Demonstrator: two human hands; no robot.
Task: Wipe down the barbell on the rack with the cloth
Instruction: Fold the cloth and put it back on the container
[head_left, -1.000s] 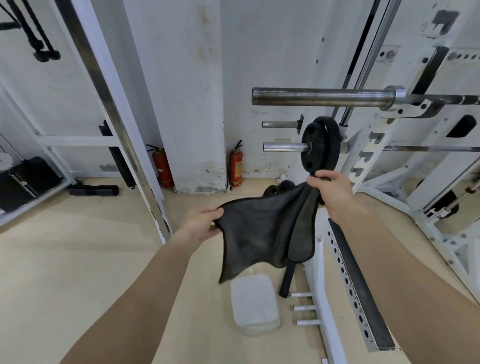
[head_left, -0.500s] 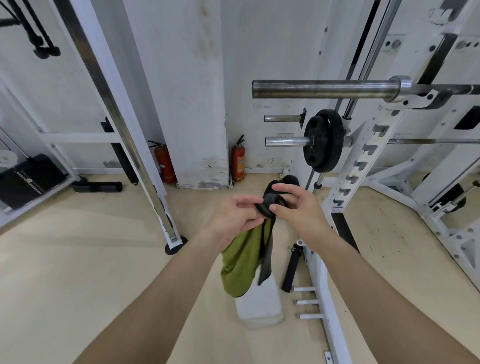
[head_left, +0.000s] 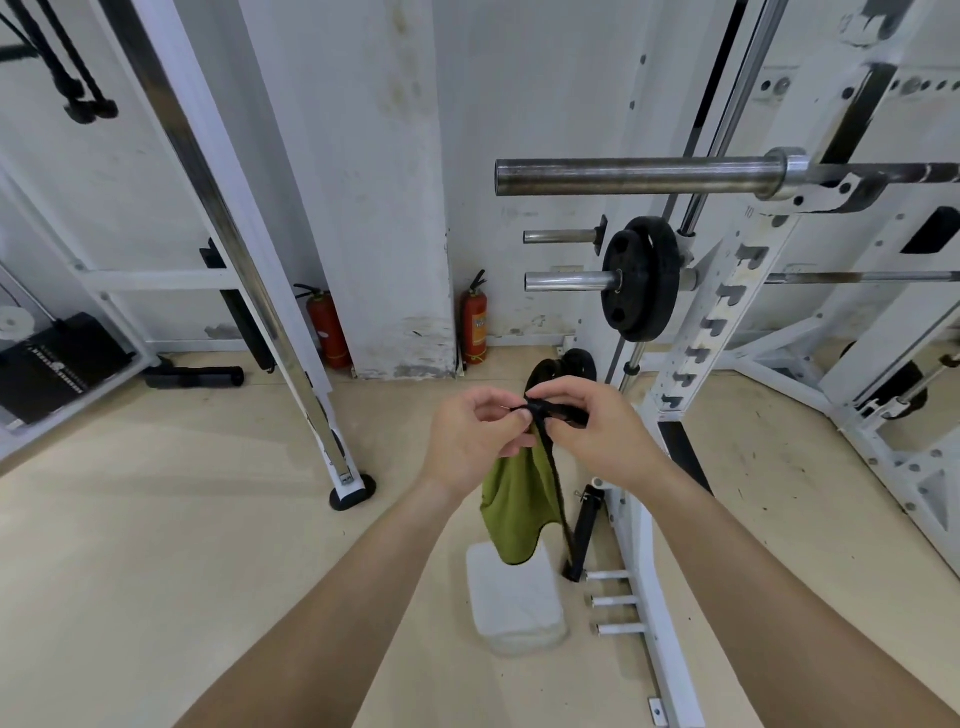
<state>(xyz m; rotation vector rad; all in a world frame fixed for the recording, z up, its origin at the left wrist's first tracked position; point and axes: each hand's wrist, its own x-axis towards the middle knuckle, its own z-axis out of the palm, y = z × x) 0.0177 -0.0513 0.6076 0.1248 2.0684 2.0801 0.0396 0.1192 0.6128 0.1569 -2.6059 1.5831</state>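
Your left hand (head_left: 470, 441) and right hand (head_left: 597, 431) meet in front of you. Each pinches the bunched top of the olive-green cloth with black trim (head_left: 514, 504) between thumb and curled fingertips. How much fabric sits inside the palms: can't tell, the hands cover it. The rest of the cloth hangs down between your wrists. Its lower edge overlaps a white rectangular block (head_left: 514, 603) on the floor; contact unclear. The bare steel barbell (head_left: 634, 176) rests high on the white steel rack (head_left: 727, 291), above and well apart from the cloth. Its right part runs out of frame. Below it, a black round weight plate (head_left: 641, 278) sits on a shorter chrome bar. The pale beige floor (head_left: 156, 519) is scuffed near the rack. The stained white pillar (head_left: 363, 208) has a left red fire extinguisher (head_left: 324, 327) and a right red fire extinguisher (head_left: 474, 322) at its base.
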